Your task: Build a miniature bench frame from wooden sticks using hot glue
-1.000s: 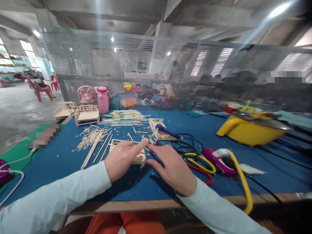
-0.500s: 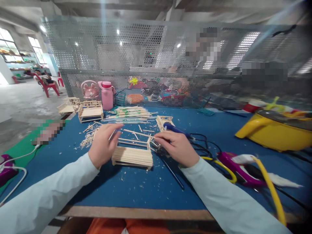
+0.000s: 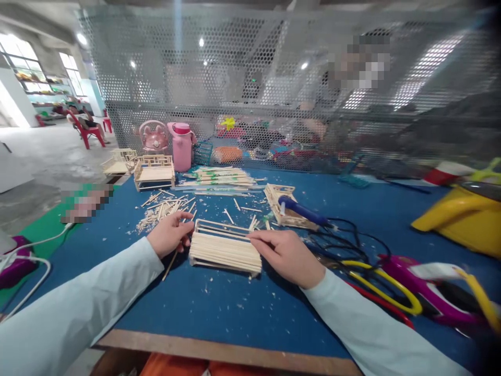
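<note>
A small frame of pale wooden sticks (image 3: 225,251) lies on the blue tabletop (image 3: 235,313), its near part covered by sticks laid side by side and its far part showing gaps. At its left end is my left hand (image 3: 171,233), fingers curled and closed; what they pinch is too small to name. A loose stick slants down below that hand. My right hand (image 3: 287,256) pinches the right end of a thin stick that lies across the frame. Behind it, a blue glue gun (image 3: 303,210) leans on another stick piece (image 3: 282,198).
Stick offcuts (image 3: 162,209) and a stick bundle (image 3: 227,176) lie behind the frame. Two small stick models (image 3: 154,172) and a pink bottle (image 3: 182,149) stand back left. Black cables, a purple tool (image 3: 430,292) and a yellow object (image 3: 462,214) are right.
Both hands have come nearer to the frame's ends. The stick at my right hand, held above the frame before, now lies along it. The view has shifted, moving the background.
</note>
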Demonstrator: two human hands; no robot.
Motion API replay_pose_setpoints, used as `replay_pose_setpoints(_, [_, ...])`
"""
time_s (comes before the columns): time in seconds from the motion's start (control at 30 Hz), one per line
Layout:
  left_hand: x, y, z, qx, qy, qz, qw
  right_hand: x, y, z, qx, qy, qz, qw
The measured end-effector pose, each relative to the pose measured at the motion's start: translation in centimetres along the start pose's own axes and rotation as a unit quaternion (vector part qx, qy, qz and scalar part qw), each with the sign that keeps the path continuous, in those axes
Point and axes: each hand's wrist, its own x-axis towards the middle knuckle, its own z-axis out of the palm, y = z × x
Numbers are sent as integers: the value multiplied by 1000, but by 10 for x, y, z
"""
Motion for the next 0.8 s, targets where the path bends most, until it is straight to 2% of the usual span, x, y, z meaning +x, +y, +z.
replay_pose_setpoints(0.1, [-2,1,-1,-18,-22,-27,999,3,-1,0,13,-12,11,1000])
replay_pose_setpoints(0.37, [-5,1,-2,-44,-31,-59,997,8,-4,-2,65,-49,43,996])
replay_pose_setpoints(0.6, [-5,4,0,-57,-13,-80,995,7,-1,0,80,-43,81,993])
replay_pose_setpoints(0.8, [-6,6,0,-51,3,-96,994,9,-4,-2,81,-63,76,992])
